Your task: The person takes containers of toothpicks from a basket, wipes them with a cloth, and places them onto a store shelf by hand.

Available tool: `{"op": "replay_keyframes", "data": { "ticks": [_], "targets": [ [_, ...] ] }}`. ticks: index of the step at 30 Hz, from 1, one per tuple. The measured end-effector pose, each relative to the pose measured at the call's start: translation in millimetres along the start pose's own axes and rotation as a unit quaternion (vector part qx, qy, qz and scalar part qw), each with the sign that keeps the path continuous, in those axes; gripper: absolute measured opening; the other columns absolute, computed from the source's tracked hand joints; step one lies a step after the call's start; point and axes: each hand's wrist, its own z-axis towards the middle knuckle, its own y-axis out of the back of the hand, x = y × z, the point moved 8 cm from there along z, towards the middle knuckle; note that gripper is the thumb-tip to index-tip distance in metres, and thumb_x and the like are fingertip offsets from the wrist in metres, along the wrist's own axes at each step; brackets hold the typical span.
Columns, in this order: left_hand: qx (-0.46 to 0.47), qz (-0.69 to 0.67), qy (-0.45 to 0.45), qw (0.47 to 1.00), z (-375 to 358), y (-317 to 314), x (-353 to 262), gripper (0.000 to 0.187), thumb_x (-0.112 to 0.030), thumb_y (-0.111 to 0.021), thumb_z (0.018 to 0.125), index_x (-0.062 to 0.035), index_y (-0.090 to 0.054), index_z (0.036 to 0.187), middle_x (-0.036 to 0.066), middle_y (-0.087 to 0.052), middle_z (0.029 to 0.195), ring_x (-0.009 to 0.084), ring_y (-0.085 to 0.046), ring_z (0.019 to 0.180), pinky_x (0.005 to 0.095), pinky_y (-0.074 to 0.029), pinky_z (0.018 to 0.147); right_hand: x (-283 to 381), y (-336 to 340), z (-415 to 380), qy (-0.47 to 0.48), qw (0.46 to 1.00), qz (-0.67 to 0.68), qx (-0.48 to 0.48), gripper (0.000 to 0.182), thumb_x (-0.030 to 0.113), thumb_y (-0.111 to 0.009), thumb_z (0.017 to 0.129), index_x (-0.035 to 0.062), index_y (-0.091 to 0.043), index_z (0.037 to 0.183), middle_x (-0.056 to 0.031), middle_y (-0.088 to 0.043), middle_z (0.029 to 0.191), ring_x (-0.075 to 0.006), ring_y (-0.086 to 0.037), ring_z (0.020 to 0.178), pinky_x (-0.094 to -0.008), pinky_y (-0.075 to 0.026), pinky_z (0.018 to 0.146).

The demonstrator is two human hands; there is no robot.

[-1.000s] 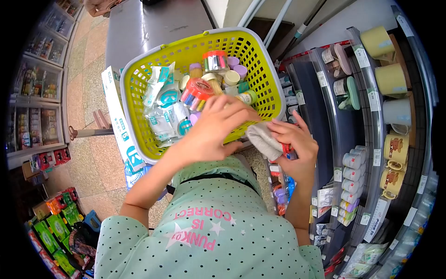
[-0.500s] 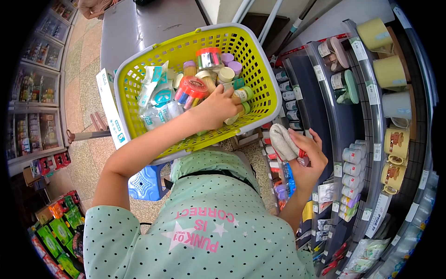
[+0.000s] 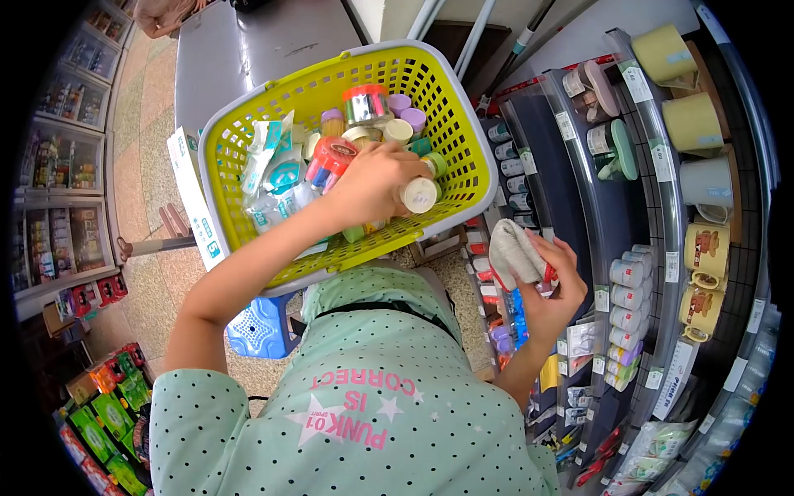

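Note:
My left hand (image 3: 382, 180) is inside the yellow-green basket (image 3: 318, 78), its fingers closed on a small jar with a cream lid (image 3: 420, 195). The lid has faint writing on it and faces up; most of the jar is under my hand. Around it lie a red-lidded tub of coloured sticks (image 3: 331, 159), a clear jar with a red rim (image 3: 366, 105), purple-lidded jars (image 3: 413, 121) and clear plastic packets (image 3: 277, 178). My right hand (image 3: 556, 277), to the right of the basket, grips a folded grey cloth (image 3: 517, 252) with red edging.
The basket rests by a grey table (image 3: 256, 54). On the right, shelves hold mugs (image 3: 703, 248), shoe-shaped items (image 3: 612, 149) and white jars (image 3: 626, 298). A blue stool (image 3: 258, 331) stands below the basket. Glass cabinets (image 3: 66, 240) line the left, where another person's arm (image 3: 161, 18) shows.
My left hand has tilted and raised the cream-lidded jar, so its lid now shows. My right hand stays beside the basket, with the cloth turned slightly more upright.

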Motion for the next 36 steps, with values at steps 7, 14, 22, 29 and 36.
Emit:
{"op": "replay_keyframes", "data": {
  "ticks": [7,14,22,29,36],
  "targets": [
    [-0.171,-0.222,0.048,0.959,-17,45,-39,0.057,-0.005,-0.09,0.058,-0.0053,-0.069,0.11,0.007,-0.069,0.109,0.0244,-0.061,0.109,0.0364,-0.045,0.098,23,13,12,0.035,0.999,0.011,-0.03,0.041,-0.001,-0.074,0.059,0.0015,-0.073,0.101,-0.013,-0.076,0.104,-0.0269,-0.069,0.091,-0.0402,-0.047,0.092],
    [-0.23,-0.164,0.027,0.959,-26,28,-70,0.055,-0.014,-0.093,0.056,-0.0095,-0.072,0.106,0.005,-0.069,0.103,0.0257,-0.059,0.102,0.0399,-0.039,0.098,63,6,23,0.1,0.993,-0.054,0.014,0.046,-0.003,-0.077,0.055,0.0069,-0.076,0.1,-0.007,-0.075,0.107,-0.023,-0.063,0.084,-0.0337,-0.045,0.081],
    [-0.255,-0.144,0.032,0.956,-27,22,-72,0.054,-0.008,-0.087,0.053,-0.0092,-0.073,0.105,0.004,-0.068,0.099,0.026,-0.058,0.099,0.0396,-0.038,0.098,86,-20,31,0.159,0.972,-0.114,0.13,0.051,-0.001,-0.079,0.055,0.01,-0.074,0.104,-0.001,-0.073,0.11,-0.0196,-0.059,0.08,-0.0354,-0.041,0.078],
    [-0.278,-0.14,0.033,0.95,-29,20,-72,0.047,-0.009,-0.084,0.054,-0.0083,-0.073,0.101,0.005,-0.068,0.095,0.0268,-0.056,0.091,0.0382,-0.041,0.089,96,-41,26,0.212,0.958,-0.099,0.166,0.04,0.002,-0.079,0.064,0.0017,-0.071,0.103,-0.0072,-0.07,0.108,-0.0227,-0.057,0.083,-0.0374,-0.044,0.075],
    [-0.282,-0.133,0.043,0.949,-31,18,-69,0.048,-0.01,-0.084,0.054,-0.008,-0.073,0.101,0.005,-0.068,0.095,0.0268,-0.056,0.092,0.0379,-0.042,0.088,101,-41,29,0.2,0.958,-0.036,0.202,0.043,-0.002,-0.079,0.061,0.0038,-0.071,0.103,-0.0057,-0.071,0.106,-0.023,-0.058,0.083,-0.0369,-0.046,0.075]
  ]
}}
